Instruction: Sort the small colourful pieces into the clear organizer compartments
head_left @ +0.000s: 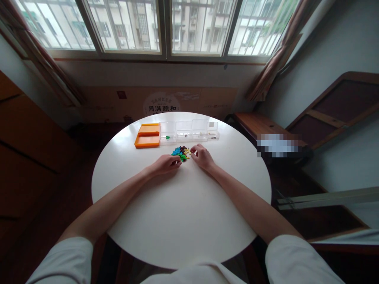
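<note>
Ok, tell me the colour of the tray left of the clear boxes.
Orange tray, seen clearly in the head view.

A round white table (pixel 183 221) stands under a wide barred window (pixel 160 25) that looks out on pale apartment blocks. Brownish curtains (pixel 278 55) hang bunched at both sides of the window. A cardboard panel with printed characters (pixel 160 103) leans against the wall below the sill. To the right, a dark wooden bench (pixel 257 124) sits beside a slanted wooden frame (pixel 340 106).
</note>
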Motion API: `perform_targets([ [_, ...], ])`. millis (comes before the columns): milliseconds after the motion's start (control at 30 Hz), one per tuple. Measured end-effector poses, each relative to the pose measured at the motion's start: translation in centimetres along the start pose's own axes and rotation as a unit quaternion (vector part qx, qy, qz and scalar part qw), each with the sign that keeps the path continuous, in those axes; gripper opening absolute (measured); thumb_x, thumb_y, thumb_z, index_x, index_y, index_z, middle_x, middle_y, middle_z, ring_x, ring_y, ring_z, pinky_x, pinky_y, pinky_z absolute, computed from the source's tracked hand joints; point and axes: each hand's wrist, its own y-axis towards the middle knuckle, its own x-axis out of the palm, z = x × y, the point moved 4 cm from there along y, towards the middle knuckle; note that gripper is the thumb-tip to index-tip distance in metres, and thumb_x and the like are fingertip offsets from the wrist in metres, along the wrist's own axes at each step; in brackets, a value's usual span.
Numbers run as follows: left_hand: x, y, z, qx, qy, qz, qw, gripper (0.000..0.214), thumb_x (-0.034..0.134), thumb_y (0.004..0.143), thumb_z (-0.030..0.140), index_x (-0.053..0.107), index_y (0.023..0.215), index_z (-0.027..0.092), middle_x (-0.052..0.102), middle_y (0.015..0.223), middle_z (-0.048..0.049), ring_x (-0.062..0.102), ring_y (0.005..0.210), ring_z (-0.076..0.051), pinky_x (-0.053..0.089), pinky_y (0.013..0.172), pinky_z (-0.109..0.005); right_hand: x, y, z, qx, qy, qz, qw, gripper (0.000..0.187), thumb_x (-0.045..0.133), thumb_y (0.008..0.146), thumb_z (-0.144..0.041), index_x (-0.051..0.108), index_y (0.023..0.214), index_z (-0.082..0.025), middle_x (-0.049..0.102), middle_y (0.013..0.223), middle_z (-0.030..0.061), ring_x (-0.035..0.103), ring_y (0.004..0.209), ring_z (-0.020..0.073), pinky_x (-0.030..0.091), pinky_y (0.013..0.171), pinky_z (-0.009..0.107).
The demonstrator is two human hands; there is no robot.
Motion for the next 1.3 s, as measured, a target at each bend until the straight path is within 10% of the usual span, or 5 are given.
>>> perform_targets([
  [1300, -0.06, -0.02, 0.08, 0.008, -0.019, 0.003, 1.000, 0.031, 0.045, 0.090, 0.037, 0.058, 0.072, 0.016, 0.046, 0.057, 0.0041, 0.033, 0.051, -0.006, 0.025, 0.053, -0.018, 0.30, -0.30, -0.97, -0.073, 0.040, -0.069, 0.994, 0.020, 0.056, 0.083, -0.013, 0.072, 0.092, -0.019, 0.059, 0.085, 0.0015, 0.050, 0.062, 0.0072, 0.041, 0.068, 0.021],
])
